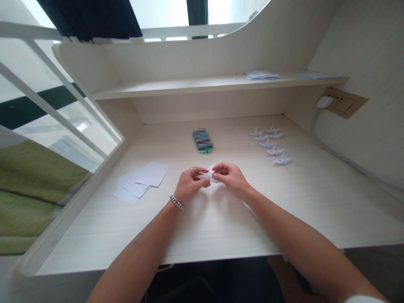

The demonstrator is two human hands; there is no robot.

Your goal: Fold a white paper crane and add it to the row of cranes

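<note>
Head view, from the left: loose white paper sheets [143,181] lie fanned on the pale desk [221,227]. Just right of them, the left hand [189,185], wearing a ring and a chain bracelet, pinches one end of a small folded paper [208,176] with thumb and fingertips. The right hand [232,179] pinches the other end, so the paper sits between both hands just above the desk. Behind them lies a blurred dark object [202,141]. Farther right, folded paper cranes [271,145] stand in a loose row, well apart from the hands.
</note>
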